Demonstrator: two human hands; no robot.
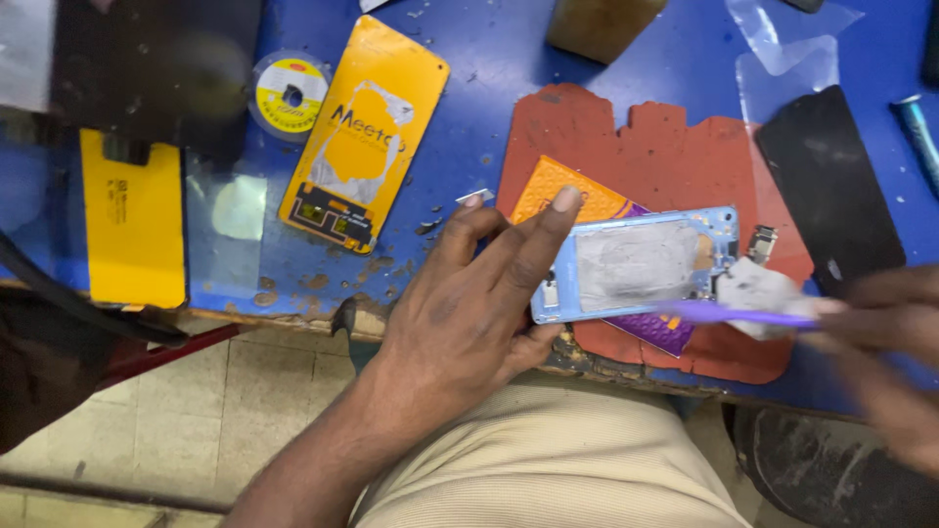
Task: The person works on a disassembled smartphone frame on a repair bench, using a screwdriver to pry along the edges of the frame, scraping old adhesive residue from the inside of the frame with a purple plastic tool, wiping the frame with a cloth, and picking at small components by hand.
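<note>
Left hand (469,313), fingers spread, pinned pale blue phone frame (636,264) at frame centre on red mat (675,147) for steadiness; blurred right hand (890,342) gripped purple tool (743,315) against frame's right end.

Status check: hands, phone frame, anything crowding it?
Left hand pins blue phone frame on red mat. Right hand, blurred, holds purple tool and white wad at frame's end. Nothing blocking.

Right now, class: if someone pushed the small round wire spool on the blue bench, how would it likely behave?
The spool lies flat, so it would probably slide rather than roll. It looks small and thin, so likely light. Stood on edge, its round rim would probably let it roll across the bench.
</note>
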